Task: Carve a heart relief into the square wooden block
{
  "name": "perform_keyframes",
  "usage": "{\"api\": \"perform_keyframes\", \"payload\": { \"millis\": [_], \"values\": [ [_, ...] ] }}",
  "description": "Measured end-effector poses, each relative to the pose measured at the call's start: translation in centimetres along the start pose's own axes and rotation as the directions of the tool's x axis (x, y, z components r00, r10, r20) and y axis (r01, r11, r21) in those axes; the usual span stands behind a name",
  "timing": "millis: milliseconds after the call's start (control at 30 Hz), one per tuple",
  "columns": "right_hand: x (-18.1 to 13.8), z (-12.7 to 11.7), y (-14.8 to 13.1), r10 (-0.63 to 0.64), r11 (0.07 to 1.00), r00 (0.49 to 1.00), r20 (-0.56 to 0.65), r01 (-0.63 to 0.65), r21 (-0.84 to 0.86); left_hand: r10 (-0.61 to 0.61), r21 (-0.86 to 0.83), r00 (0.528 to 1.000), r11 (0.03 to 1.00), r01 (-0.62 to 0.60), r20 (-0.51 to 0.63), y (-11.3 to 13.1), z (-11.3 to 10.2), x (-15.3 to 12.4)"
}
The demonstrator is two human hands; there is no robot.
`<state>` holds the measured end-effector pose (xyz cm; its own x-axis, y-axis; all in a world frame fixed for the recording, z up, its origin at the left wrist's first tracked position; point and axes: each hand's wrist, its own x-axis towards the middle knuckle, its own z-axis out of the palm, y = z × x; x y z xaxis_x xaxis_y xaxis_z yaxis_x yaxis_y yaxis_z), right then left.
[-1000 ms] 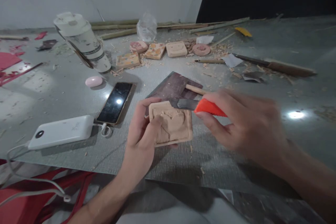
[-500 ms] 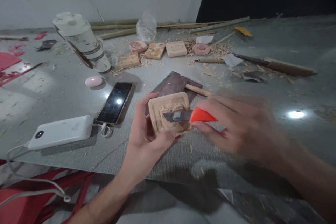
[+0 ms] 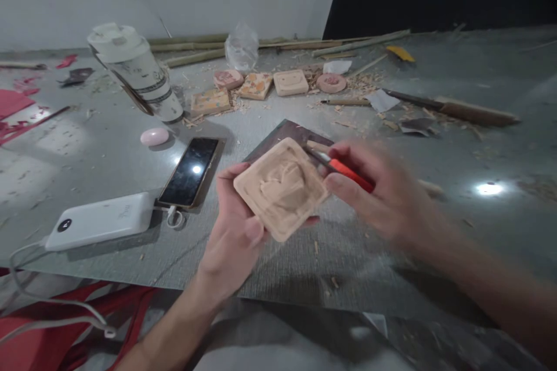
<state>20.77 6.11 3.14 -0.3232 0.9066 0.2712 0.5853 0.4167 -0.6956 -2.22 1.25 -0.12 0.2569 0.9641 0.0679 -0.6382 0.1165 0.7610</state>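
My left hand (image 3: 232, 240) grips a square carved wooden block (image 3: 281, 194) with rounded corners, its raised rim and carved middle facing me. The block is turned cornerwise, like a diamond. My right hand (image 3: 383, 197), slightly blurred, is closed around an orange utility knife (image 3: 348, 173), whose blade points left near the block's upper right edge. Whether the blade touches the wood I cannot tell. Behind the block lies a dark sheet (image 3: 274, 136), with a light wooden stick (image 3: 319, 146) partly hidden by the knife and my right hand.
A phone (image 3: 189, 171), white power bank (image 3: 100, 220) with cable, pink oval object (image 3: 154, 137) and white cup (image 3: 134, 69) stand or lie left. Further back are a carved block (image 3: 290, 82), patterned tiles (image 3: 256, 86), wood shavings, bamboo strips (image 3: 195, 58) and a long knife-like tool (image 3: 452, 107).
The wooden block has been turned from nearly square-on to cornerwise and tipped towards me. The knife has moved from its middle to the upper right edge; my left thumb has shifted leftward.
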Motion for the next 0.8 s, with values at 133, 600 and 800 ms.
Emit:
{"api": "perform_keyframes", "payload": {
  "millis": [133, 600, 800],
  "values": [
    [0.5, 0.3, 0.6, 0.132, 0.963, 0.987, 0.092, -0.149, 0.224, -0.119, -0.155, 0.979, 0.977, 0.145, 0.165, 0.6, -0.2, 0.1],
    [1.3, 1.0, 0.3, -0.288, 0.958, 0.954, -0.079, 0.285, -0.041, -0.161, -0.069, 0.978, 0.986, 0.153, -0.131, 0.5, 0.7, 0.6],
    [-0.1, 1.0, 0.0, -0.271, 0.941, 0.961, 0.063, 0.278, -0.193, 0.126, 0.104, 0.968, 0.989, -0.105, -0.216, 1.2, 0.9, -0.2]
  ]
}}
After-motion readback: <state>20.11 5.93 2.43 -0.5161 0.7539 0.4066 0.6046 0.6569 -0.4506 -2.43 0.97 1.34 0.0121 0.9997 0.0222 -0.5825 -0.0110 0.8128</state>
